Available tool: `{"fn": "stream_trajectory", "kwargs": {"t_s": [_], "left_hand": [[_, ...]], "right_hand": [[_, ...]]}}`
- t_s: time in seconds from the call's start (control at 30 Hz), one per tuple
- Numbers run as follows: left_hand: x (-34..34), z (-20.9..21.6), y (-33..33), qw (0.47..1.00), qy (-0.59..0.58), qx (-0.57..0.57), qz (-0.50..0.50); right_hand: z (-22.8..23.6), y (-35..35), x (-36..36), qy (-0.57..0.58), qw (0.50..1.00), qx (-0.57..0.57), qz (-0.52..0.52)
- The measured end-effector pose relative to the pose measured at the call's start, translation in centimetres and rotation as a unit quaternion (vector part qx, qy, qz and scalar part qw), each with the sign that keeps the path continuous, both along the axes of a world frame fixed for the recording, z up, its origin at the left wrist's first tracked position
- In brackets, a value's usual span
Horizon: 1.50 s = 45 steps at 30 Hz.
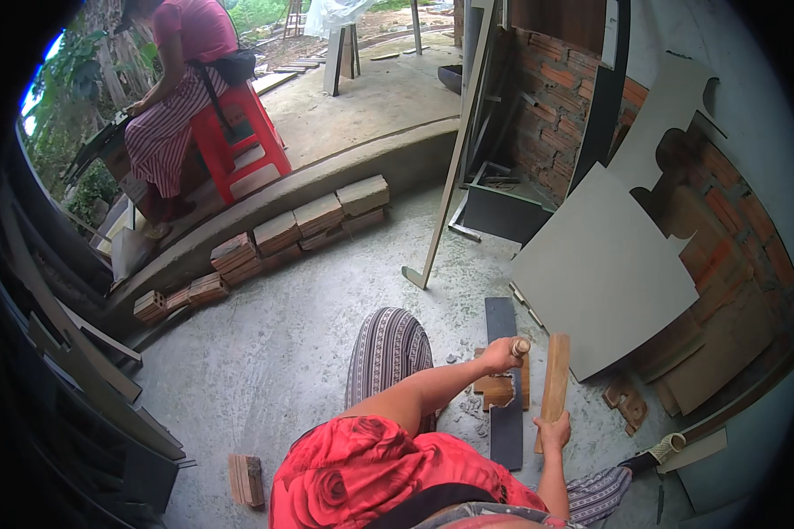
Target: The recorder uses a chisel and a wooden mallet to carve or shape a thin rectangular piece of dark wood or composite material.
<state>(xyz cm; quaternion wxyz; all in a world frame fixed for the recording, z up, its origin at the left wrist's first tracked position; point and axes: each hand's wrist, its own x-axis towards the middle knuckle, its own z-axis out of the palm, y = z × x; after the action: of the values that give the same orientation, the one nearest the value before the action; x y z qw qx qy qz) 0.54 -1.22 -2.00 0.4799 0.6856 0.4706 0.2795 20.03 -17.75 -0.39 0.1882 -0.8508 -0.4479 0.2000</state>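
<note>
A round-ended wooden handle (520, 346) is being clasped firmly in the left hand's grip (500, 355), a long, smooth wooden bat (554, 379) in the right hand's grip (552, 430). Jagged brown wood (492, 393) is being borne by a flat dark board (506, 441) on the rough floor (282, 370). Knuckles are being left exposed; a slipping bat could bruise them.

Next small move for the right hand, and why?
Probably a light tap with the wooden club on the wooden handle: the right hand grips the club, its free end beside the handle but apart, while the left hand holds the handle over the jagged-edged brown wood piece. The handle's lower end is hidden.
</note>
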Motion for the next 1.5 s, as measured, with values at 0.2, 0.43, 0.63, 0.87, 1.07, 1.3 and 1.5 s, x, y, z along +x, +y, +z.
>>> {"fn": "stream_trajectory", "kwargs": {"t_s": [0.2, 0.43, 0.63, 0.87, 1.07, 1.3, 1.5], "left_hand": [[0.3, 0.9, -0.1, 0.998, 0.059, -0.020, -0.015], [-0.7, 11.3, 0.0, 0.990, -0.136, -0.029, 0.007], [-7.2, 17.5, 1.6, 0.970, -0.218, -0.093, -0.055], [-10.1, 12.6, 5.6, 0.835, -0.355, -0.319, 0.273], [-9.6, 11.4, 6.3, 0.882, -0.327, -0.242, 0.237], [-9.9, 12.0, 6.3, 0.893, -0.297, -0.225, 0.254], [-11.4, 13.1, 6.8, 0.856, -0.361, -0.192, 0.316]], "right_hand": [[-7.6, -3.6, 3.8, -0.074, 0.970, -0.215, -0.085], [-8.6, -4.1, -0.3, -0.043, 0.970, -0.192, 0.145], [-9.3, -4.6, -2.5, -0.049, 0.941, -0.284, 0.178], [-8.9, -4.3, -6.0, -0.110, 0.930, -0.319, 0.148], [-9.6, -4.7, -5.0, -0.108, 0.937, -0.291, 0.159], [-4.6, -2.8, -4.4, -0.058, 0.945, -0.275, 0.166], [-4.8, -1.9, -1.6, 0.425, 0.888, -0.109, 0.136]]}}
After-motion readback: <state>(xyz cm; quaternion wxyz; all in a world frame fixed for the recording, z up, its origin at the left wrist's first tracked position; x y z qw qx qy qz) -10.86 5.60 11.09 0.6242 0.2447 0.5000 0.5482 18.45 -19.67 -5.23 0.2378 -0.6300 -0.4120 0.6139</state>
